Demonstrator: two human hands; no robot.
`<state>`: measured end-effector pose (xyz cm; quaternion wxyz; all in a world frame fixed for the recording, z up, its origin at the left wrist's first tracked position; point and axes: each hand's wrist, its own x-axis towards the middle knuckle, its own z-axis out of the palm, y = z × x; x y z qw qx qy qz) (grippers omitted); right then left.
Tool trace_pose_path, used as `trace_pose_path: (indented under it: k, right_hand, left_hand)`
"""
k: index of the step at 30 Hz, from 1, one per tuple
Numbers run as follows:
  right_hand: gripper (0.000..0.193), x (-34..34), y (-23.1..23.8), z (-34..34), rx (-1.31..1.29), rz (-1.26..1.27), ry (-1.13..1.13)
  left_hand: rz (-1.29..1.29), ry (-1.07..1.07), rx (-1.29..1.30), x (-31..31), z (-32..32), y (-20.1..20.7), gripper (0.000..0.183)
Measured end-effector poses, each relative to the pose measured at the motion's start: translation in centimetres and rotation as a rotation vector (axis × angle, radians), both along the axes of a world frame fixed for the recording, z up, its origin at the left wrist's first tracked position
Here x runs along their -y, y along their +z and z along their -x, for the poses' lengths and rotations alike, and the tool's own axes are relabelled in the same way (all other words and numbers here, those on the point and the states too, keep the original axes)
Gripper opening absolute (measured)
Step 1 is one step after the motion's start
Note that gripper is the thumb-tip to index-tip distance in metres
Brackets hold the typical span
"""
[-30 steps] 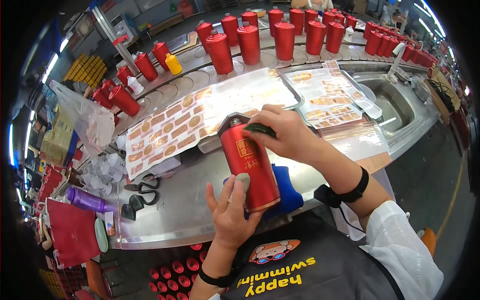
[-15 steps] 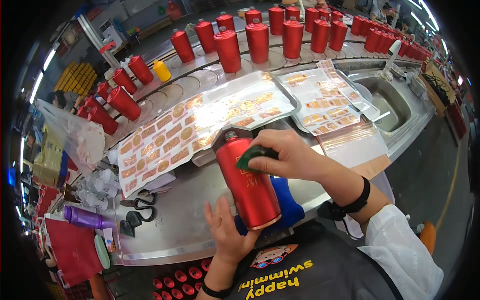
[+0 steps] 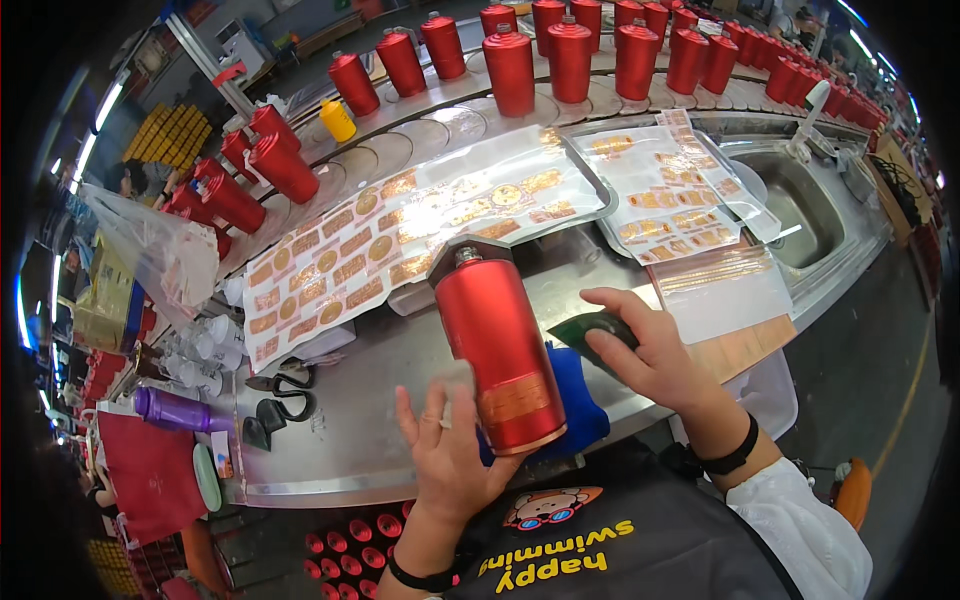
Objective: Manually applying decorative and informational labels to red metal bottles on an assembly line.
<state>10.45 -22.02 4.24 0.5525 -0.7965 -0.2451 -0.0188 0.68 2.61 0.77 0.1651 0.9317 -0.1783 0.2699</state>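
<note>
Right hand [image 3: 640, 350]: closed on a dark green scraper [image 3: 580, 328], just off the bottle. Left hand [image 3: 448, 455]: fingers spread, beside the red bottle's [image 3: 490, 325] lower end; contact pressure, we cannot tell. Bottle: tilted between the hands, above a blue cloth [image 3: 578, 395]. Hazard, we judge: rolling, through loose left-hand support.

Close, wide fisheye view from the head, down across steel bench [image 3: 350, 435]

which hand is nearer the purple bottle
Left. The left hand is right of the purple bottle, past the scissors; the right hand is farther right, holding a dark green tool.
</note>
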Motion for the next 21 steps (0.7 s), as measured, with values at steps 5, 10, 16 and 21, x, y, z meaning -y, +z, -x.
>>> trace_pose_path:
  k: [5,10,16,21]
  right_hand:
    - [0.030,-1.4,1.5,-1.5,-0.007,0.029,0.163]
    - [0.025,-4.9,1.2,-5.4,0.380,0.032,0.172]
    - [0.023,-6.6,3.0,-6.0,0.439,0.107,0.240]
    - [0.027,-5.7,2.2,-5.8,0.383,0.082,0.173]
  left_hand:
    - [0.066,-0.018,0.019,0.8,-0.6,-1.8,0.095]
    - [0.235,0.037,0.026,0.9,0.0,-3.0,0.104]
    - [0.025,-0.028,0.069,0.3,-0.4,0.1,0.103]
    - [-0.007,-0.070,0.062,0.1,-0.5,-0.8,0.108]
